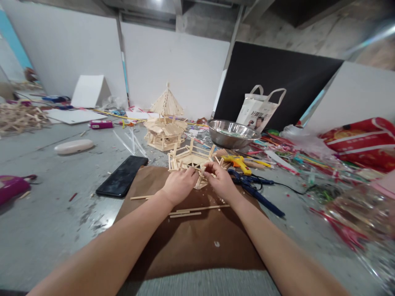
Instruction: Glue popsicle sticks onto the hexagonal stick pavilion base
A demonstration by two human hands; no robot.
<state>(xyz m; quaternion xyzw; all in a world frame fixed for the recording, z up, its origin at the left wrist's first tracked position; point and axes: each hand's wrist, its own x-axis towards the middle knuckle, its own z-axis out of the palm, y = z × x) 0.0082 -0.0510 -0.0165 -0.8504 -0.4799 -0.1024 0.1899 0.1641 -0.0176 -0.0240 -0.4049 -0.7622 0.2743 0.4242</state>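
A many-sided frame of pale wooden sticks (193,158) stands at the far edge of a brown sheet (197,246), short posts rising from its rim. Both hands are at its near side. My left hand (181,183) is closed with its fingertips against the near-left part of the frame; what they pinch is hidden. With thumb and fingers bent together, my right hand (219,179) grips a short stick post (202,170) at the near corner. Several loose wooden sticks (185,214) lie on the sheet between my forearms.
A finished-looking stick pagoda (166,123) stands behind. Right of the frame lie a yellow glue gun (239,163) and dark blue pliers-like tool (262,197). A black phone (121,176) lies left. Farther back are a metal bowl (233,142), a tote bag (257,111) and scattered scraps.
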